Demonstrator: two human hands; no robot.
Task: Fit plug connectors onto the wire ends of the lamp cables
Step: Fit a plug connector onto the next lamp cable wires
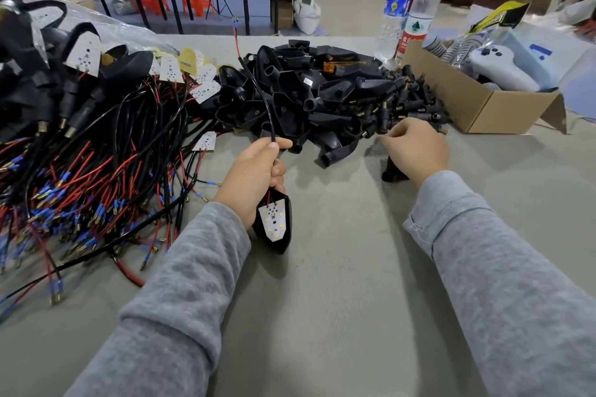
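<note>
My left hand (253, 176) grips a black lamp cable (258, 87) just above its black lamp housing (274, 226), which shows a white LED board. The cable rises from my fist, and its red wire end (236, 30) with a small blue tip points up and away. My right hand (416, 150) reaches into the near edge of a pile of small black plug connectors (406, 100), its fingers curled over them. Whether it holds one is hidden. A black part (392, 172) lies under my right wrist.
A heap of empty black housings (296, 93) fills the table's middle. A tangle of finished cables with red and blue wire ends (80, 177) covers the left. A cardboard box (490, 106) and two water bottles (409, 16) stand at the right rear.
</note>
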